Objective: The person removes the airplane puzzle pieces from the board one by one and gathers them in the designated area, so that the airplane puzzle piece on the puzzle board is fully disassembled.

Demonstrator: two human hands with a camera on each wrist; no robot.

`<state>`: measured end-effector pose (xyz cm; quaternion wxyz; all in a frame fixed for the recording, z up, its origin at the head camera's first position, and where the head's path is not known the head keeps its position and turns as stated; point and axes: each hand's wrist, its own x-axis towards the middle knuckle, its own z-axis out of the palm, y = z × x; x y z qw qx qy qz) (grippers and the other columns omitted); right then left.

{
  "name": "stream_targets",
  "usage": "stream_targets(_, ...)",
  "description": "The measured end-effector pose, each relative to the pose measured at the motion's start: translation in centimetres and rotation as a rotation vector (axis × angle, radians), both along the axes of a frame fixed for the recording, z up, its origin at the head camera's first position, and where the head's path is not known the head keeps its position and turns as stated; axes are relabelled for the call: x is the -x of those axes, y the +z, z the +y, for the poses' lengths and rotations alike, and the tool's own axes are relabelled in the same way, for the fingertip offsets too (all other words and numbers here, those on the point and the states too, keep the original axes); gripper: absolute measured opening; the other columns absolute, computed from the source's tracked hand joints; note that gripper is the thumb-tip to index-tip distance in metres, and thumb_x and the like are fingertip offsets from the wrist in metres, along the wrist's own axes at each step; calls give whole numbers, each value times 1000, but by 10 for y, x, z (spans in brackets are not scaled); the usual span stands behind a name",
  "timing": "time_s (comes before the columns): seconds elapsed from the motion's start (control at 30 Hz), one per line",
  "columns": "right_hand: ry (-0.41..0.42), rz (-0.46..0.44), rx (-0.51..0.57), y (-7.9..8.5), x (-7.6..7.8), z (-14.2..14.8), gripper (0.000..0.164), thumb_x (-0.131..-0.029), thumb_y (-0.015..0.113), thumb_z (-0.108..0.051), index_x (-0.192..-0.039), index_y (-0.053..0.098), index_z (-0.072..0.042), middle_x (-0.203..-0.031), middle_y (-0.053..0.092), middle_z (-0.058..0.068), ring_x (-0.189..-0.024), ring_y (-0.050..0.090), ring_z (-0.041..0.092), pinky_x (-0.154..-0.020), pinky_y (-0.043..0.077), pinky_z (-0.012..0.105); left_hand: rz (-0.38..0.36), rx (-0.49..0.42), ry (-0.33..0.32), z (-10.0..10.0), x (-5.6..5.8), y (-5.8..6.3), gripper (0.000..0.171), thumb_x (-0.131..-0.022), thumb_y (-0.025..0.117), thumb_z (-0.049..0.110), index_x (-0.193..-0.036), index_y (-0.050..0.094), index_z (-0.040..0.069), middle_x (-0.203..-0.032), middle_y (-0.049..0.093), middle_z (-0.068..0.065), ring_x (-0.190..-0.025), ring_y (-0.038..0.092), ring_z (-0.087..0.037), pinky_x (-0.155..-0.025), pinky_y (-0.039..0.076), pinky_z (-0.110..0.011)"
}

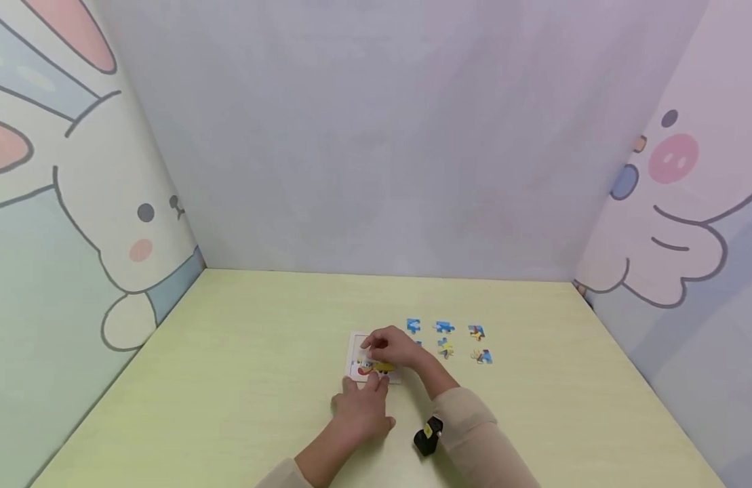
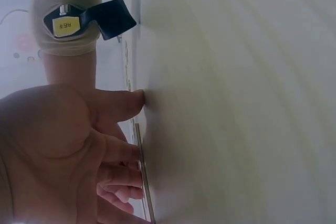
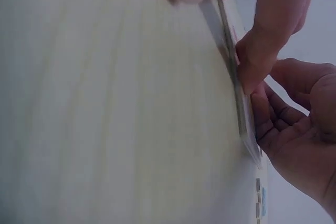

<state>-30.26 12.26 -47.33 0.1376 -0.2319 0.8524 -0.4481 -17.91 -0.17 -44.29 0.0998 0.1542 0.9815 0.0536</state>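
Observation:
A small jigsaw board (image 1: 352, 359) with a pale rim lies mid-table, its printed picture showing yellow, red and blue. Fingertips of my left hand (image 1: 362, 410) rest on the near edge of that board, fingers spread. Above the picture is my right hand (image 1: 395, 346), its fingers bent toward the thumb and down at the board. Whether a puzzle piece sits between them is too small to tell. In the right wrist view, the right hand (image 3: 304, 135) has its fingertips at the thin board (image 3: 239, 93), beside the left hand's fingers.
Several loose puzzle pieces (image 1: 445, 327) lie in rows right of the board, one partly hidden by the right hand. A black wrist camera (image 1: 428, 437) is strapped to the right sleeve. Printed cloth walls (image 1: 376, 169) enclose the pale table (image 1: 260, 339).

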Motion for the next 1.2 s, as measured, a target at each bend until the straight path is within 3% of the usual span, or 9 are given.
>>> stream_targets(0.3,66,-58,-90,3,8,-8,14,-89,60,-8,-97,71,-11,-86,63,-4,-69,53,12,-62,44,24,8,21,1,-1,0,-3,67,-79,66,49,-135,50,16,-139,40,-3,-114,38,-51,-62,45,-59)
stream_targets(0.53,138,-53,-122,7,9,-11,14,-88,61,-5,-95,73,-6,-80,65,-5,-65,52,9,-62,44,23,29,45,-14,-2,4,-1,68,-77,67,51,-133,51,16,-132,43,-3,-91,45,-42,-56,45,-52)
stream_targets(1.0,65,-72,-178,4,4,-15,12,-85,63,-6,-89,73,-11,-79,63,-6,-69,53,10,-66,45,25,17,16,-17,-1,1,-4,70,-76,69,51,-134,51,16,-133,43,-2,-94,43,-43,-51,46,-50)
stream_targets(1.2,36,-97,-111,7,4,-18,8,-83,64,-4,-86,69,-8,-73,62,-3,-66,53,11,-63,44,26,30,-3,-13,-3,4,0,68,-76,70,49,-133,52,15,-131,43,-2,-94,43,-44,-50,46,-50)
